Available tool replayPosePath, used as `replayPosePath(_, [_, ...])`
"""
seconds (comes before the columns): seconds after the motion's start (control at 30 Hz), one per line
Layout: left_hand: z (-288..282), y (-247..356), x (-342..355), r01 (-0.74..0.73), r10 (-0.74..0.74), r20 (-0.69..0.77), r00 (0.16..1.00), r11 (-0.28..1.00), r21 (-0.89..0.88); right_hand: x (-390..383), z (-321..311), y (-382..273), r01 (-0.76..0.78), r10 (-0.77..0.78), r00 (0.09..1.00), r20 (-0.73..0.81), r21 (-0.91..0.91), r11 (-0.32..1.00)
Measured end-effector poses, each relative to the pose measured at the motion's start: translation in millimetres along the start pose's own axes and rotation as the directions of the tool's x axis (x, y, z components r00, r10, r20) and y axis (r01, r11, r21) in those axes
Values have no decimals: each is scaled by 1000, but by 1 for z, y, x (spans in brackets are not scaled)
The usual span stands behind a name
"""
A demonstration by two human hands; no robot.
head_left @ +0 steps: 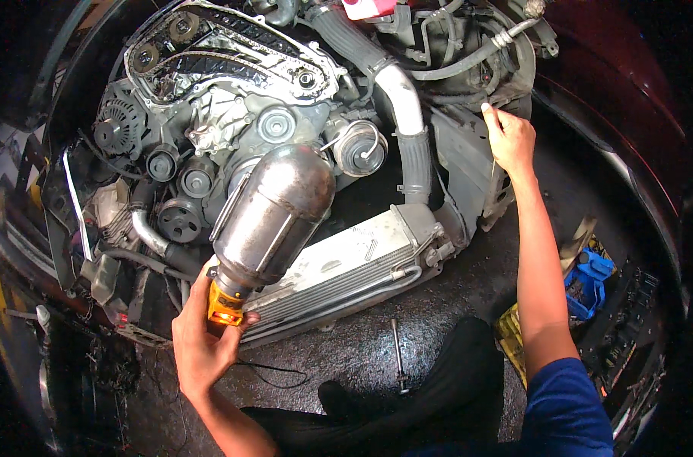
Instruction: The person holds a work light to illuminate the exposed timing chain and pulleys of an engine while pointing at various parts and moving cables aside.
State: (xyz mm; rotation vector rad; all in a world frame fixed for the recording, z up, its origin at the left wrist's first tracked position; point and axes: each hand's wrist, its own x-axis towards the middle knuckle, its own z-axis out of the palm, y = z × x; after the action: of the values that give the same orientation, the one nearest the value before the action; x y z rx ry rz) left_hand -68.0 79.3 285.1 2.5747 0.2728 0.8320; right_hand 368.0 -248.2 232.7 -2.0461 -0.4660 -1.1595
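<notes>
My left hand [196, 331] grips a work lamp [274, 209] by its yellow handle; the lamp's domed metal guard is tilted up and to the right in front of the engine. A timing chain [236, 55] lies exposed in the opened engine front [209, 114], with pulleys below it. My right hand [512, 143] is closed, thumb uppermost, beside the dark panel at the right of the engine bay. Whatever its curled fingers hold, if anything, is hidden.
A finned cooler [346, 268] lies across the bay's front, joined to a silver pipe [400, 99]. A long-handled ratchet [397, 354] rests on the wet floor near my dark-clad leg. Right of my forearm are a blue bin [592, 283] and a yellow crate [511, 343].
</notes>
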Motion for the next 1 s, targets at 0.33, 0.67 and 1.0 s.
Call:
replayPosePath(0.33, [-1,-6,-3,1,0,12,1000,1000,-23,1,-3,-2,-28,29,999,33,-31,999])
replayPosePath(0.67, [2,1,1,-69,72,-64,995,997,45,1,-3,-5,-40,41,998,39,-15,999])
replayPosePath(1.0, [-6,4,-2,52,-53,41,998,998,20,0,0,-1,5,-5,1000,-1,15,1000])
